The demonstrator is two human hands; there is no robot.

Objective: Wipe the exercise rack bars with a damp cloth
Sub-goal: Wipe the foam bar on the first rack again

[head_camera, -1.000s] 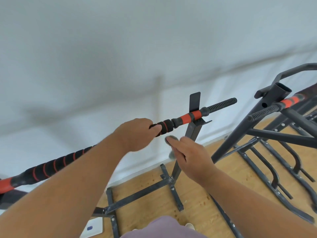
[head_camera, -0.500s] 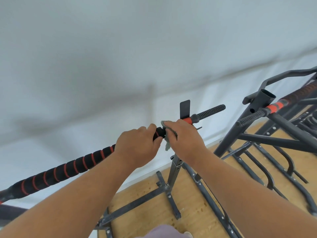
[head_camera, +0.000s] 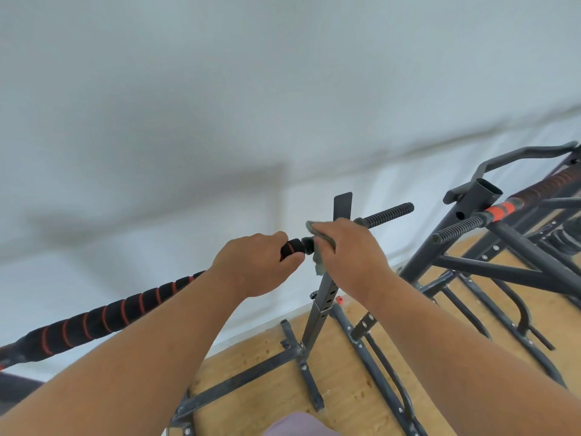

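A long bar [head_camera: 103, 316] with black foam and red rings runs from the lower left up to a threaded end [head_camera: 390, 212] at the centre right. It rests on a dark upright post [head_camera: 325, 297] of the rack. My left hand [head_camera: 254, 265] is closed around the bar just left of the post. My right hand [head_camera: 349, 256] presses a grey-green cloth [head_camera: 319, 247] around the bar at the post; the cloth hangs a little below my fingers and hides that section of the bar.
A second dark rack frame [head_camera: 490, 265] with its own red-and-black bar [head_camera: 500, 212] stands close on the right. Black base legs [head_camera: 251, 372] spread over the wooden floor [head_camera: 345, 388]. A white wall [head_camera: 283, 89] is right behind the bar.
My right hand came up with the cloth, wrapped it over the bar beside my left hand, then slid right along the bar to the post. My left hand kept its grip.
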